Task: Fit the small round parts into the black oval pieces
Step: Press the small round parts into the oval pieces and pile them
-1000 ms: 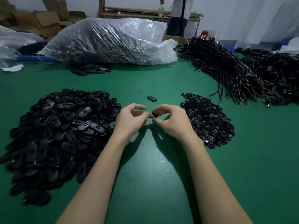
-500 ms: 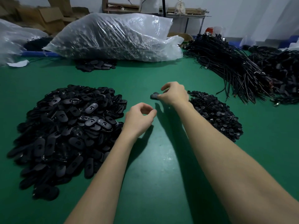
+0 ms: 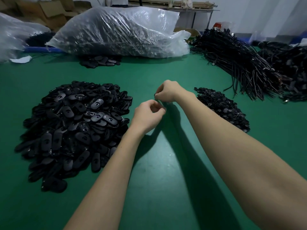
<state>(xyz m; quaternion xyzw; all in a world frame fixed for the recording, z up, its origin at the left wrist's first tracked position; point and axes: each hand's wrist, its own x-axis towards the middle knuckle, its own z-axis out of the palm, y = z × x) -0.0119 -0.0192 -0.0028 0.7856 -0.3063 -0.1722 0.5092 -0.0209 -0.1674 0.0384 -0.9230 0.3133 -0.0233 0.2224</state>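
A big heap of black oval pieces (image 3: 73, 128) lies on the green mat to the left. A smaller heap of small round parts (image 3: 222, 107) lies to the right. My right hand (image 3: 167, 91) is stretched out between the heaps, fingers curled down, with a small black piece (image 3: 155, 95) showing at its fingertips. My left hand (image 3: 147, 114) sits just below it, thumb and fingers pinched together near a dark bit (image 3: 163, 104) under the right hand. What the left fingers hold is hidden.
A clear plastic bag (image 3: 119, 30) of black parts lies at the back, with a few oval pieces (image 3: 99, 61) in front of it. Bundles of black cords (image 3: 240, 63) are piled at the back right. Bare green mat (image 3: 157, 163) lies between my forearms.
My left hand has moved up and right until it almost touches the right hand. The right hand stays stretched out. The lone oval piece on the mat is now covered by the hands.
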